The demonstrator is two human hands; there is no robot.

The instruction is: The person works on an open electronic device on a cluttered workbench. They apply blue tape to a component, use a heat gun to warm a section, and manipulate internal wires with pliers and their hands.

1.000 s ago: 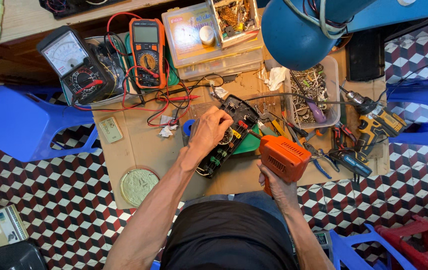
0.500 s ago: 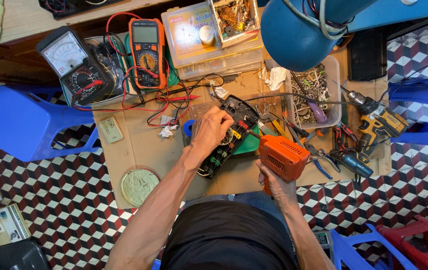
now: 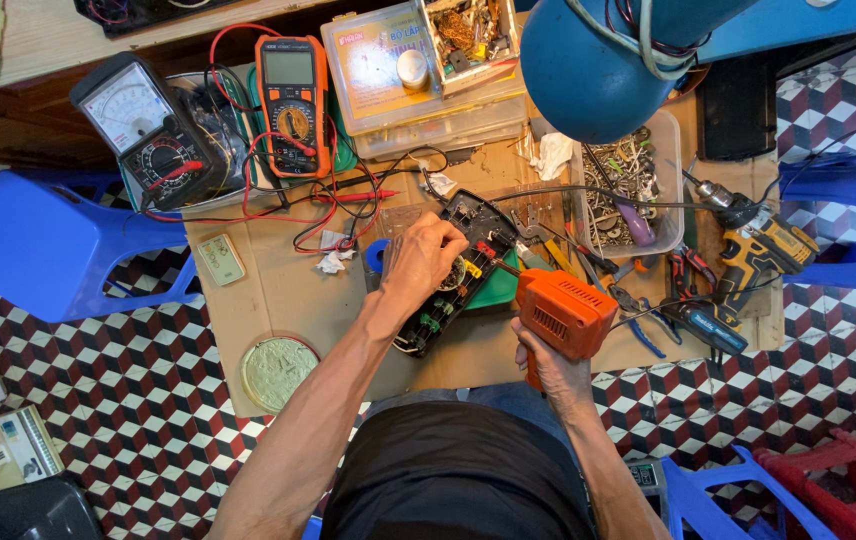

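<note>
**Soldering gun at an opened black casing, both hands engaged**

While the left hand (image 3: 426, 262) presses down on the black casing (image 3: 460, 270), the right hand (image 3: 551, 368) is wrapped tight around the grip of an orange soldering gun (image 3: 561, 311). Gun's body sits just right of the casing; its thin tip runs up and to the left, ending at the casing's inner parts close to the left fingertips. Long axis of the gun: lower right to upper left.

Casing lies open on a sheet of cardboard (image 3: 278, 300) covering the low table, near the table's middle. Long axis runs diagonally, from lower left near the person's lap to upper right toward the parts tray. Small green, red and yellow fittings show inside. Left fingers curl over its upper middle; cannot tell whether they pinch something or only steady it. A green pad (image 3: 501, 291) peeks out beneath the casing's right edge.

Around: orange digital meter (image 3: 294, 104) and a black dial meter (image 3: 144, 128) at upper left, red and black leads trailing from them. Clear tray of screws (image 3: 636, 185) to the right, yellow drill (image 3: 763, 250) beyond it. Blue lamp shade (image 3: 593, 65) overhead at the top. Round tin lid (image 3: 279, 372) at the cardboard's lower left.
</note>
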